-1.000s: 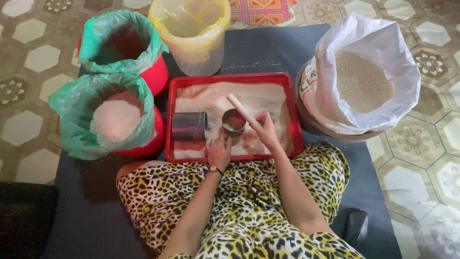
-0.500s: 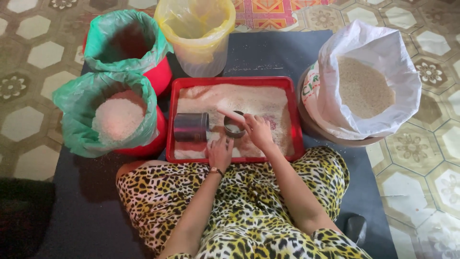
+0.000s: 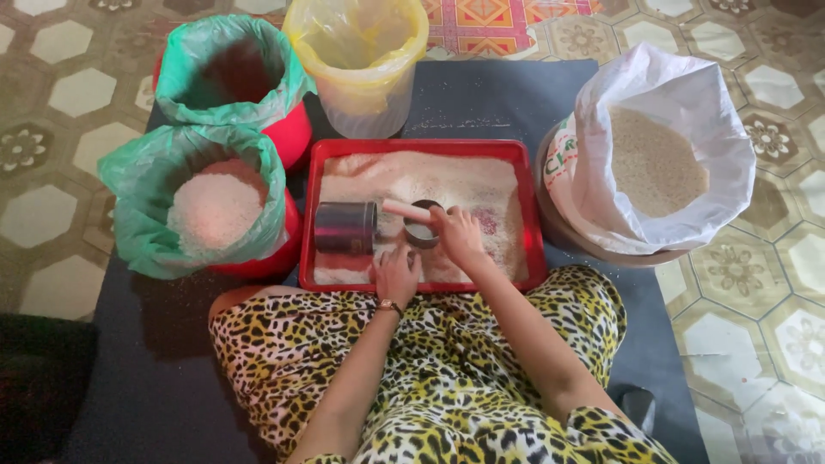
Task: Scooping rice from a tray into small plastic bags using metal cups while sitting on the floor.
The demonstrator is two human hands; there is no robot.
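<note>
The right hand [image 3: 457, 236] has its grip closed around a pale wooden stick [image 3: 406, 209], which lies nearly level across the rim of a small round metal cup [image 3: 421, 232]. The stick's free end points to the person's left. The cup stands upright in the grain, just beside the right hand's fingers.

The left hand [image 3: 396, 273] rests at the near edge of the tray, fingers loosely curled, just below the cup; whether its grip holds anything cannot be determined. A wristband sits on the left wrist.

Just left of the cup, a dark cylindrical metal tin [image 3: 345, 227] lies on its side on the grain. Both stand inside a shallow red rectangular plastic tray [image 3: 418, 148], which holds a spread layer of pale rice.

The tray rests on a dark mat [image 3: 481, 99] laid over the patterned tile floor. To the left stand two red buckets lined with green plastic bags: the nearer one [image 3: 146, 206] holds white rice, the farther one [image 3: 215, 77] shows a dark interior. Behind the tray stands a yellow-lined clear container [image 3: 361, 77]. To the right sits a large white sack [image 3: 670, 146], open and filled with rice.
</note>
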